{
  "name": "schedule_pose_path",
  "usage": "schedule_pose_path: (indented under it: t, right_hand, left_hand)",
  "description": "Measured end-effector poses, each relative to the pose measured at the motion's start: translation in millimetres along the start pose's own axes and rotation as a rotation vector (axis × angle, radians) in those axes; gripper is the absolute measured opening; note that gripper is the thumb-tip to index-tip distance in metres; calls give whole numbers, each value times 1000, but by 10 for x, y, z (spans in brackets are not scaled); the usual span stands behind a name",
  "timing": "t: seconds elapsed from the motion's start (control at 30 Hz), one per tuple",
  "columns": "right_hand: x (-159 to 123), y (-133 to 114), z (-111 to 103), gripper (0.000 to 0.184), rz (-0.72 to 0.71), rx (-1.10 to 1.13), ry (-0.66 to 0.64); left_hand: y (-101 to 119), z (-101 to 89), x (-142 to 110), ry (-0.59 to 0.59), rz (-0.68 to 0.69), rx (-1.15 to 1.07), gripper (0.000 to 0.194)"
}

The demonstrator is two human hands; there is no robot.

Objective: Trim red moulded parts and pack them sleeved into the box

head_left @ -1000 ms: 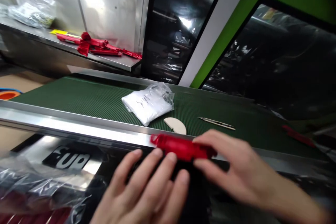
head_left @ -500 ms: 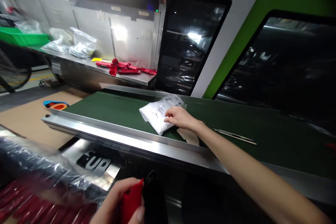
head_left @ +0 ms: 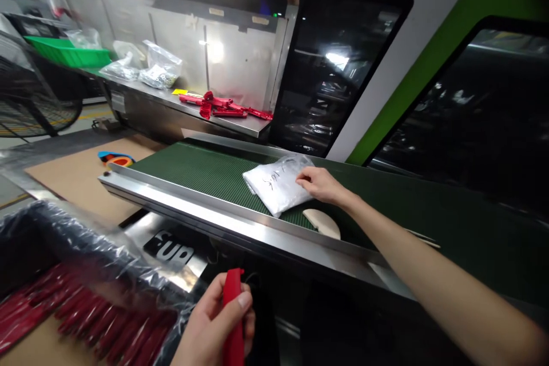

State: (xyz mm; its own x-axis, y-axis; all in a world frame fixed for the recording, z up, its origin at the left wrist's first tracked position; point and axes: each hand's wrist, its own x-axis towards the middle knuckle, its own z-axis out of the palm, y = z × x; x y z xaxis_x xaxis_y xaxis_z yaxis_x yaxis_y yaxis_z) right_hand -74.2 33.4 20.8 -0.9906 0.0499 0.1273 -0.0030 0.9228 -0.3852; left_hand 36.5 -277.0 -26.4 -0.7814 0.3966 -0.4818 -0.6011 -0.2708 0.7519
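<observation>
In my left hand (head_left: 221, 320), at the bottom centre, the fingers and thumb are wrapped round a long red plastic part (head_left: 234, 320) with a small nub at its top. My right hand (head_left: 321, 184) is over the green ribbed conveyor belt (head_left: 201, 171), its fingers curled and their tips by the right side of a white plastic bag (head_left: 278, 186) with black handwriting. Whether the fingertips grip anything is hidden. Just below that hand a cream half-round piece (head_left: 323, 223) lies on the belt near its metal rim.
A box lined with clear plastic (head_left: 107, 257), holding rows of dark red parts (head_left: 107, 320), stands at lower left. Red parts (head_left: 223, 106), bags (head_left: 160, 68) and a green bin (head_left: 68, 52) are on the metal ledge. Thin sticks (head_left: 422, 237) lie right; coloured tape rolls (head_left: 118, 160) lie on cardboard.
My right hand has slid rightward off the middle of the white bag to its right side. My left hand has risen, showing more of the red part. The view has swung left.
</observation>
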Motion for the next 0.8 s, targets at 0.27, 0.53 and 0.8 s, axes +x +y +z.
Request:
schedule_pose_path:
  t: [0.27, 0.53, 0.8]
  right_hand:
    - [-787, -665, -165, 22, -23, 192, 124]
    - [-1854, -1134, 230, 17, -24, 294, 186]
    - [-2316, -1136, 368, 9, 143, 652, -32]
  left_hand:
    - [220, 333, 120, -107, 176, 96, 32]
    - [36, 512, 59, -196, 197, 130, 25]
    - [-190, 352, -140, -317, 41, 308, 35]
